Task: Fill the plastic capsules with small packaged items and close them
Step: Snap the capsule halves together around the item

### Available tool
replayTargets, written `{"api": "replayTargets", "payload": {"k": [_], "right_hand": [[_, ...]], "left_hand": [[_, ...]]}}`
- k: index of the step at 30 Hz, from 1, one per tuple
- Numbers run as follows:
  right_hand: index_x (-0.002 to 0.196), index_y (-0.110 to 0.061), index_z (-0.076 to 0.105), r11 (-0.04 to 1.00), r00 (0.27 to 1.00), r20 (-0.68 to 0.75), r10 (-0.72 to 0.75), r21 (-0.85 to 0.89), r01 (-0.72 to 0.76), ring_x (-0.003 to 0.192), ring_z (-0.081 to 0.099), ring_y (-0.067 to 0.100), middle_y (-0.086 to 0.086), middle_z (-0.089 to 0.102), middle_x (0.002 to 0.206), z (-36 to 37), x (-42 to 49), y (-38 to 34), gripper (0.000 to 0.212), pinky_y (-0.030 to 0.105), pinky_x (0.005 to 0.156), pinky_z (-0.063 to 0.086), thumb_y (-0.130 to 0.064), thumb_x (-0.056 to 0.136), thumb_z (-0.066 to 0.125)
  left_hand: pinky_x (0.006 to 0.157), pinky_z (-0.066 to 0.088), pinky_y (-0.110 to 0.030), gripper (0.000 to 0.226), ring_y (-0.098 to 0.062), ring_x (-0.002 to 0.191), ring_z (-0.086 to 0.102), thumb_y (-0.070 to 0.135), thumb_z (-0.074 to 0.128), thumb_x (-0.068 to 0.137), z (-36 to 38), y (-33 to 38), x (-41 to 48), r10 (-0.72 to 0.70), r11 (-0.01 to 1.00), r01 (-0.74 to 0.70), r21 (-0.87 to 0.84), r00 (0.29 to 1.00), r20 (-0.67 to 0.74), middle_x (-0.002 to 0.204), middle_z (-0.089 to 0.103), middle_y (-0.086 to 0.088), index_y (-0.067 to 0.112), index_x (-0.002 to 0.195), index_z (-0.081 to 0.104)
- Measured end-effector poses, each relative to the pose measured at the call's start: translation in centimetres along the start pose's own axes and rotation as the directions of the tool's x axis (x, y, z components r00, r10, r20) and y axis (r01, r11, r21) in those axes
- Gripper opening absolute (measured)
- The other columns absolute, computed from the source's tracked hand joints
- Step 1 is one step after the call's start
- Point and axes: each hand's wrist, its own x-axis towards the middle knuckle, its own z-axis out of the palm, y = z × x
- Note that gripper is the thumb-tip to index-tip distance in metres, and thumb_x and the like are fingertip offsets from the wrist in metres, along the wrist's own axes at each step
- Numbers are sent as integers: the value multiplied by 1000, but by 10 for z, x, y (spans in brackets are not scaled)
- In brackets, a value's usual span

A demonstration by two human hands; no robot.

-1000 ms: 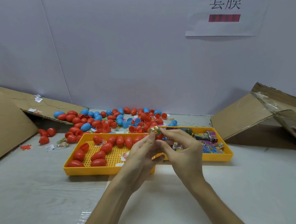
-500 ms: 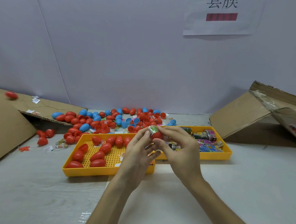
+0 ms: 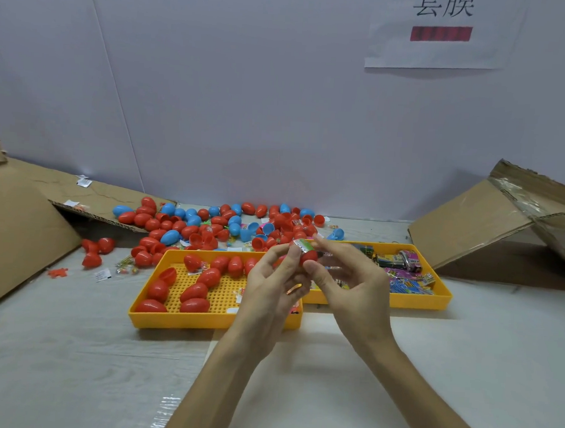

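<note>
1. Red capsule (image 3: 309,257), packet (image 3: 303,246) sticking out its top, held above far-right corner of tray (image 3: 203,322).
2. L hand (image 3: 270,291) pinches capsule w/ thumb + fingers.
3. R hand (image 3: 356,283) thumb + forefinger pinch packet & capsule.
4. Loose capsules (image 3: 189,223) behind tray; 2nd tray (image 3: 417,302) to tray's right.

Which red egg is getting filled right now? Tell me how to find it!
Look at the two yellow trays in the middle of the table, then at the left hand and right hand raised above them. Together they pinch one red egg. Unlike the eggs lying around, it has a shiny green packet sticking out on top.
</note>
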Motion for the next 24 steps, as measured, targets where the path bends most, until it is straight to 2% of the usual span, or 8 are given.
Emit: {"api": "replayTargets", "payload": {"k": [2, 4, 7, 9, 12, 16, 21, 24], "right_hand": [[130, -20, 67, 998, 998, 44, -45, -30, 47, 100, 70, 14, -5, 68, 118, 2, 0, 0, 46, 29, 77, 60, -18, 86, 78], [125, -17, 71, 992, 992, 71, -102, -61, 106, 104, 69, 15, -5, 69, 115, 3, -1, 2, 40, 33, 77, 60, -11, 86, 78], [119, -19, 74, 999, 998, 45, -50, 10, 50, 102, 71, 13, -11, 73, 108, 3, 0, 2, 34, 23, 78, 57, -11, 86, 77], [119, -24, 72, 998, 999, 43, -8, 61, 6, 100, 71, 12, -13, 73, 108, 0, 2, 0, 33, 21, 78, 57, -17, 87, 76], [120, -28, 71, 998, 998, 61, -21, 64, 17, 108, 68, 17, -11, 69, 113, -2, 4, -1, 32, 26, 79, 58, -21, 89, 72], [122, -23, 71, 999, 999, 53, -11, 53, 8, 110, 66, 19, -2, 65, 117, 1, 3, -1, 33, 34, 82, 60, -18, 89, 71], [119, -14, 74, 998, 1000, 29, 4, 57, -6, 106, 68, 20, 2, 69, 112, 1, 4, 2, 33, 43, 81, 61, -20, 87, 75], [118, -11, 74, 996, 1000, 18, 16, 89, -17, 106, 69, 20, 2, 70, 110, 2, 3, 2, 35, 42, 82, 61, -21, 84, 75]], "left_hand": [[82, 57, -31, 46, -21, 94, 66, 40, 73, 87, 1, -1, -1, 8, 1000, -8, -4, 1000, 8, 99, 71, -8, 8, 119, 65], [86, 57, -34, 52, -25, 101, 67, 40, 69, 88, 1, -1, -1, 5, 1000, -5, -9, 1000, 3, 108, 71, -13, 5, 126, 62], [96, 47, -43, 47, -31, 108, 57, 44, 63, 88, 1, 3, -1, -30, 998, 32, -57, 999, 38, 116, 64, -19, 15, 124, 68], [92, 46, -38, 39, -27, 107, 53, 37, 64, 88, -1, 4, 0, -24, 995, 31, -90, 996, 82, 115, 63, -16, 20, 123, 70], [86, 52, -31, 37, -20, 102, 59, 32, 67, 90, -2, 2, -1, -4, 997, 14, -75, 992, 129, 109, 69, -9, 22, 125, 70], [98, 49, -39, 35, -28, 111, 57, 30, 64, 93, -4, 2, -1, -25, 997, 34, -76, 993, 116, 118, 63, -16, 20, 126, 69], [77, 54, -25, 34, -13, 87, 57, 32, 61, 97, -4, 1, 0, -3, 998, 11, -60, 991, 131, 95, 62, -6, 18, 127, 69], [78, 53, -26, 35, -20, 92, 53, 32, 61, 96, -3, 1, -1, -6, 998, 13, -65, 993, 117, 97, 61, -10, 17, 127, 69]]}}
